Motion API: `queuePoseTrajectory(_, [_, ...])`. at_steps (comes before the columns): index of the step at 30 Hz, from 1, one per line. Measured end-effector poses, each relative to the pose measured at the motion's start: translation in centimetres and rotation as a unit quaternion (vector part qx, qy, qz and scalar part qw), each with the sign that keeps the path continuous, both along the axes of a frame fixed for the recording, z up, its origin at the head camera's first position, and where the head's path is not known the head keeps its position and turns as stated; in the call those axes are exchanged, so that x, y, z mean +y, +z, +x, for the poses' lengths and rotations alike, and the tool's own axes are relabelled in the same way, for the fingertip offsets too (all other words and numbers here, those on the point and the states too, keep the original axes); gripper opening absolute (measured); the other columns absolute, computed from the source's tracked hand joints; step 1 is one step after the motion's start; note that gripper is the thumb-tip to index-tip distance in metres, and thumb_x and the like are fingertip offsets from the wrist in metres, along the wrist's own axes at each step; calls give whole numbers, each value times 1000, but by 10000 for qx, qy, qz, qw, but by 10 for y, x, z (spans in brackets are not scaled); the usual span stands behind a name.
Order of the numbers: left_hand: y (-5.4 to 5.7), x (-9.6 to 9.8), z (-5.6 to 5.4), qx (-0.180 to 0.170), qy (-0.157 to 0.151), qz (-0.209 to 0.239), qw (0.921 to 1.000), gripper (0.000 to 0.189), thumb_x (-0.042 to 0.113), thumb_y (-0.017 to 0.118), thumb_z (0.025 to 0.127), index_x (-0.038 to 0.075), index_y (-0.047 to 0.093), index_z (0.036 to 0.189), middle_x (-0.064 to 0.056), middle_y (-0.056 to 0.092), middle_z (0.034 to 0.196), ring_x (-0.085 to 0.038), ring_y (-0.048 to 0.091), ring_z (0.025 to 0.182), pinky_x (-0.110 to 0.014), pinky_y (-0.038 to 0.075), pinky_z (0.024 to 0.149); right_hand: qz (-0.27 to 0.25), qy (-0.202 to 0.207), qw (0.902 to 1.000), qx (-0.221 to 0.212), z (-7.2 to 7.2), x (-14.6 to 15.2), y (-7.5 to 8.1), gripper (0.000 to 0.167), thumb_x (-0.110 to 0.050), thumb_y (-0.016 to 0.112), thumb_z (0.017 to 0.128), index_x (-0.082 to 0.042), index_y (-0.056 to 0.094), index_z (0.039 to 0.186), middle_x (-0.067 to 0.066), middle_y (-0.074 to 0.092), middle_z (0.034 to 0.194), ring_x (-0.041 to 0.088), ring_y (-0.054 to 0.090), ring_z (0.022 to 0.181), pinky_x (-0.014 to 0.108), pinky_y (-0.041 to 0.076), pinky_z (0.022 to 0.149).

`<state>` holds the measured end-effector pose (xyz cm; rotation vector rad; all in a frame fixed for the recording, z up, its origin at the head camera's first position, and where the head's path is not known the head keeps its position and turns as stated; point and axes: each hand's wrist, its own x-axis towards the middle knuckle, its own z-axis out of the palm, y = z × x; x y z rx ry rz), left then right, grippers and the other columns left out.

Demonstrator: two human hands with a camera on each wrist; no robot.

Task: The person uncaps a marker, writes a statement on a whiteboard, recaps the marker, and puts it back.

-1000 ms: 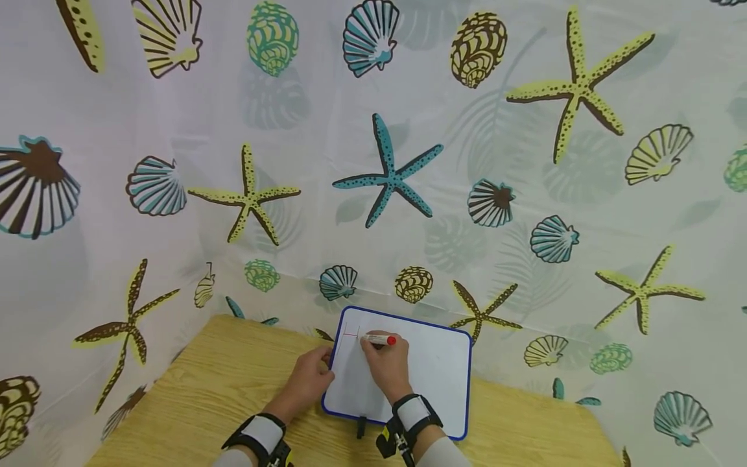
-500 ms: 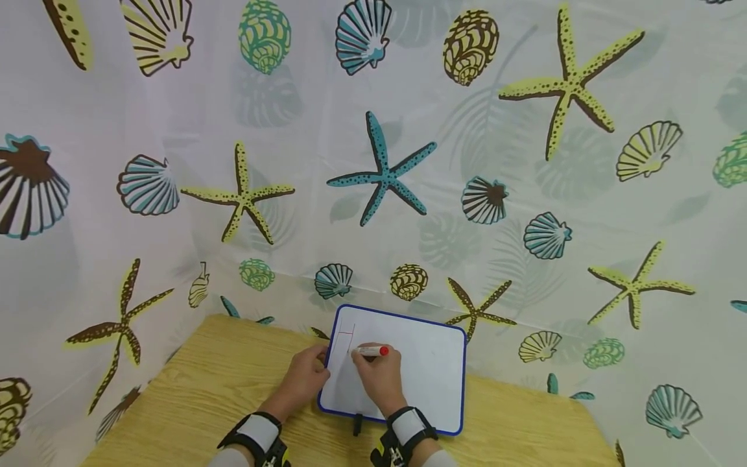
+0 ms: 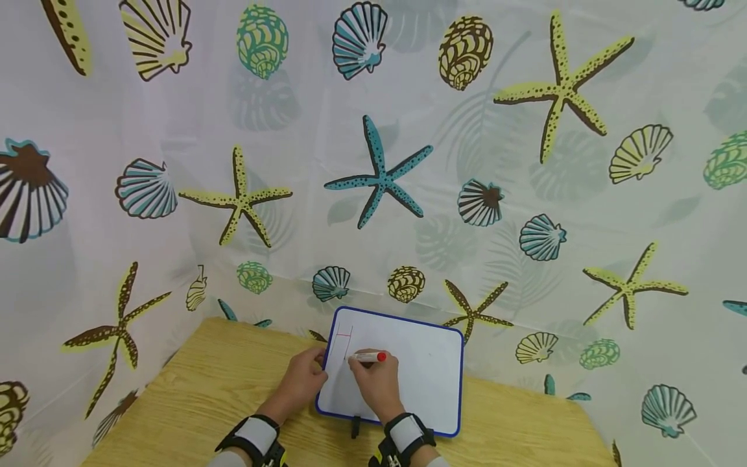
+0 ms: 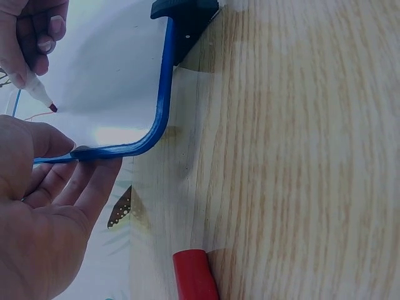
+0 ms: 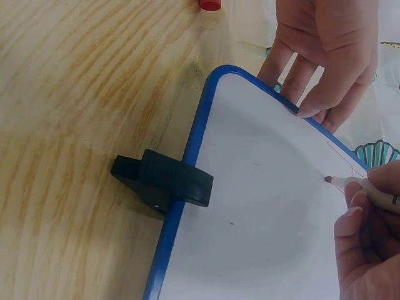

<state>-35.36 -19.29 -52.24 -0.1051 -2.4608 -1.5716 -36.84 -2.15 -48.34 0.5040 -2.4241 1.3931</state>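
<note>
A whiteboard [image 3: 420, 370] with a blue frame leans back on the table, red lines drawn at its upper left: two long strokes joined by a short crossbar. My left hand [image 3: 305, 379] grips its left edge, thumb on the front and fingers behind, as the left wrist view shows. In my right hand [image 3: 378, 384] a white marker [image 3: 366, 357] with a red end is pinched between thumb and fingers. Its dark tip [image 4: 53, 108] is at the board's surface, at the lower end of the right-hand stroke. Part of the marker's barrel is hidden by the fingers.
A black clip foot [image 5: 172, 182] holds the board's bottom edge. On the wooden table [image 3: 245, 363], left of the board, lies a red cap-like piece [image 4: 195, 275]. Behind the table hangs a white curtain [image 3: 303, 143] printed with shells and starfish.
My right hand has moved down the board with the marker, and the right-hand red stroke has grown longer. My left hand keeps its hold on the edge. The head view has shifted slightly.
</note>
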Motion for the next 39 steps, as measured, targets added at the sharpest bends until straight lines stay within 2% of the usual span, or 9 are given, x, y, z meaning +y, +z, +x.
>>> queuePoseTrajectory(8, [2,-1,-1,-57,-5,19,10000,37,-4,64,90,-2,62,127,-12,65,106,-16,58,74,-30,54,65,-139,-12,9999,45,1,2,8,6,-12,77,89,-7,79,91,1,76,83,10,64,68,25,53,61])
queuePoseTrajectory(12, [3,-2,-2,-64,-37,41,10000,39,-4,63,90,-3,62,129,-13,66,109,-15,59,73,-29,54,63,-272,-140,9994,156,-2,6,15,6,-13,77,89,-8,79,93,-1,75,83,10,63,68,25,53,61])
queuePoseTrajectory(16, [4,-3,-2,-63,16,3,10000,39,-4,63,91,-4,61,129,-14,66,110,-15,59,74,-30,55,65,-271,-97,9993,252,-6,7,19,7,-12,77,89,-7,79,94,1,75,83,12,62,68,26,53,61])
queuePoseTrajectory(22, [6,0,1,-85,-63,48,9999,38,-4,62,90,-4,61,128,-15,65,112,-16,60,76,-32,56,66,-289,-120,9991,280,-10,8,18,6,-11,77,90,-6,79,93,3,75,84,14,61,69,26,52,61])
queuePoseTrajectory(31, [7,2,0,-59,47,-1,10000,36,-4,62,89,-3,63,125,-14,65,108,-15,59,71,-30,53,62,-396,-201,9990,-11,-13,9,16,9,-12,78,90,-7,79,96,3,76,87,15,64,72,27,55,65])
queuePoseTrajectory(39, [10,3,3,-86,117,-60,9999,36,-3,64,90,-4,63,126,-14,66,109,-16,58,73,-30,53,63,-338,-200,9992,122,-14,9,14,10,-12,78,89,-5,80,96,4,77,87,14,62,70,27,53,62])
